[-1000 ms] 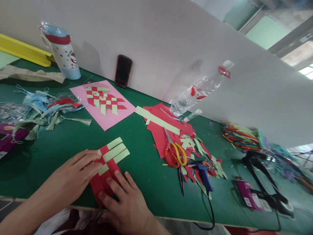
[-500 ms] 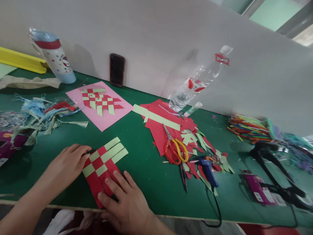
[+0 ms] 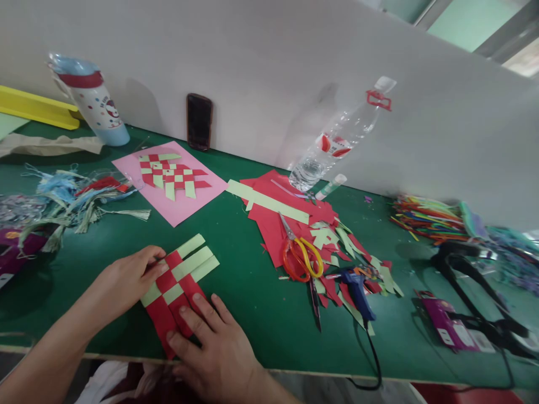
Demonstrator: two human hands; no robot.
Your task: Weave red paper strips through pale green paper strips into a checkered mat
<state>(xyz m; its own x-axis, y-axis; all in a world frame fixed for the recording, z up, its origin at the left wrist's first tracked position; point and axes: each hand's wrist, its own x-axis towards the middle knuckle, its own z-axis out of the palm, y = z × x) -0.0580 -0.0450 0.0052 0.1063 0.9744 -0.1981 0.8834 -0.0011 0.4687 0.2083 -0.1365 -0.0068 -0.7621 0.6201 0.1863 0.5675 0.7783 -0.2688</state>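
Observation:
A piece of woven paper [image 3: 167, 281], made of red and pale green strips in a checked pattern, lies near the front edge of the table. My left hand [image 3: 126, 280] is at its upper left corner, thumb and forefinger closed on a strip there and hiding part of the weave. Spread flat over the red strips at the lower side, my right hand [image 3: 221, 342] presses them against the table. Loose green strip ends [image 3: 206, 264] stick out at the upper right. Behind, a fish-shaped red and green weaving [image 3: 179, 178] rests on a pink sheet [image 3: 177, 213].
Scissors [image 3: 301, 258] lie on red paper [image 3: 267, 235] and scraps, beside a blue glue gun [image 3: 357, 294] with a cord. A water bottle [image 3: 334, 147], glue stick [image 3: 332, 187], phone [image 3: 199, 122] and flask [image 3: 95, 104] stand along the wall. Tassels [image 3: 84, 196] lie left, black straps [image 3: 467, 292] right.
My left hand has shifted a little to the right, its fingers now further over the weave's upper left corner. My right hand stays in nearly the same place.

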